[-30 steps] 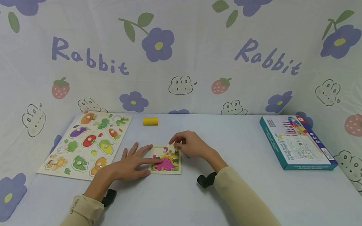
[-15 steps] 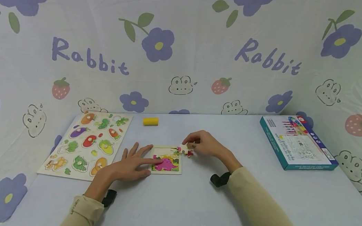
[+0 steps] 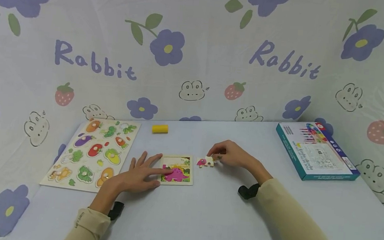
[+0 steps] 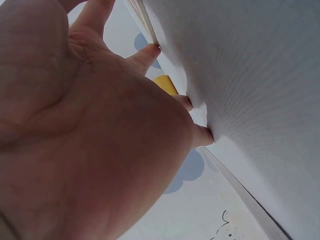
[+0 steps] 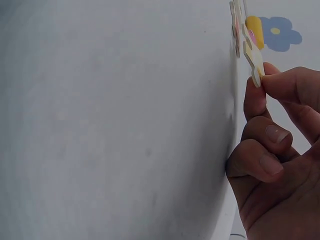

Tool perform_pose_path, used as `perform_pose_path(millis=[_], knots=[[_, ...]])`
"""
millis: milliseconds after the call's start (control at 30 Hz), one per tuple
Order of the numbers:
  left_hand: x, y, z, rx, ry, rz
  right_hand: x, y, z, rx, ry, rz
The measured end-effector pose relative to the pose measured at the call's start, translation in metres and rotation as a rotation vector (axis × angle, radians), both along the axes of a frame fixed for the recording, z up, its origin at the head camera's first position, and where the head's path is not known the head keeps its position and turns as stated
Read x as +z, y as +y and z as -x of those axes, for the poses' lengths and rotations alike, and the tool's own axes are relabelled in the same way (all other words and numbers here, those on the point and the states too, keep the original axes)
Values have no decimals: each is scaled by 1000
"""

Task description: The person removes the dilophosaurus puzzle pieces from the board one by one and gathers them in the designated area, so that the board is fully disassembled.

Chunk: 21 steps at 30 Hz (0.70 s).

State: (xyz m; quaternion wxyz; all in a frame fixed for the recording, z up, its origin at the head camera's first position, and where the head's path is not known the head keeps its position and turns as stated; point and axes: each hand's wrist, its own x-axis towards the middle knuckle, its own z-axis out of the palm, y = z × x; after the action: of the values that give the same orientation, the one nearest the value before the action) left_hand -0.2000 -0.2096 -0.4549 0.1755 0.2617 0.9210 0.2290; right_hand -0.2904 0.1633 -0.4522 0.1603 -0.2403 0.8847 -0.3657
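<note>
In the head view, a small square dinosaur jigsaw board [image 3: 192,171] lies flat mid-table, with a pink dinosaur in its lower part and a paler upper part. My left hand [image 3: 139,175] spreads its fingers beside it, the index finger resting on the dinosaur; the left wrist view shows mostly palm. Right of the board, a jigsaw piece [image 5: 254,62] is pinched between thumb and index finger of my right hand [image 3: 231,154], the other fingers curled. A pink-marked jigsaw piece [image 3: 201,162] sits close by; whether it joins the pinched one, I cannot tell.
A vegetable peg puzzle board [image 3: 89,157] lies at the left, partly behind the left wrist. Near the back edge is a yellow cylinder [image 3: 160,129]. A flat teal-edged box [image 3: 317,153] lies at the back right, before a patterned cloth backdrop.
My right hand has moved right from the board's upper right corner, and jigsaw pieces have shifted out onto the table with it. The left hand stays in place.
</note>
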Motion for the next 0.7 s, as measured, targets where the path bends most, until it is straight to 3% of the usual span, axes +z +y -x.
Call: perform_pose_path(millis=[400,700], knots=[[-1,-1,0,0,7,-9,-3,14,-3,-34,-5,-25],[-1,0,0,1,-2,-4,-5,11,-4,-27,42,-74]])
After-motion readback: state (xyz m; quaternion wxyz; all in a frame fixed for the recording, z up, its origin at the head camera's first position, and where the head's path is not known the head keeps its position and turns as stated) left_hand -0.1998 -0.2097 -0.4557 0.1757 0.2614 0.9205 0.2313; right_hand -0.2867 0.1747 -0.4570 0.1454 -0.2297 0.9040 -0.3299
